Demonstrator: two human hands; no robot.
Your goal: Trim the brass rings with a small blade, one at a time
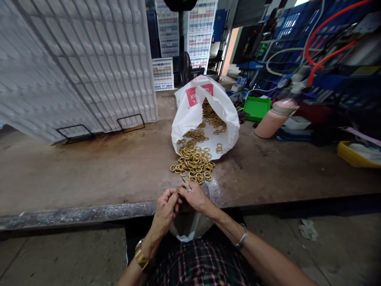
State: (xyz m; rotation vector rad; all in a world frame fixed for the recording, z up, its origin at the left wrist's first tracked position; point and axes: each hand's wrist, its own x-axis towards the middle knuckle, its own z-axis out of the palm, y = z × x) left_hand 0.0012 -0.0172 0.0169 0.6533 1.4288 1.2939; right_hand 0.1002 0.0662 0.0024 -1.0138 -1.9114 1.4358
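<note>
At the table's front edge my left hand [167, 206] is closed in a pinch. Whatever lies between its fingertips is too small and covered to make out. My right hand [195, 196] meets it there, closed around a small knife [187, 185] with a pale handle, its dark pointed blade tilted up and left. Just beyond both hands spreads a pile of brass-coloured rings [195, 161]. They spill from the mouth of a white plastic bag [228, 119] with red print, lying on its side with more rings inside. Below my hands hangs an open, pale plastic bag [190, 226].
Tall stacks of white moulded trays [89, 59] stand on the left of the brown table [119, 167], near black wire stands [131, 122]. To the right are a green tray [257, 108], a pink bottle [272, 121] and a yellow container [351, 157]. White crates [201, 35] rise behind.
</note>
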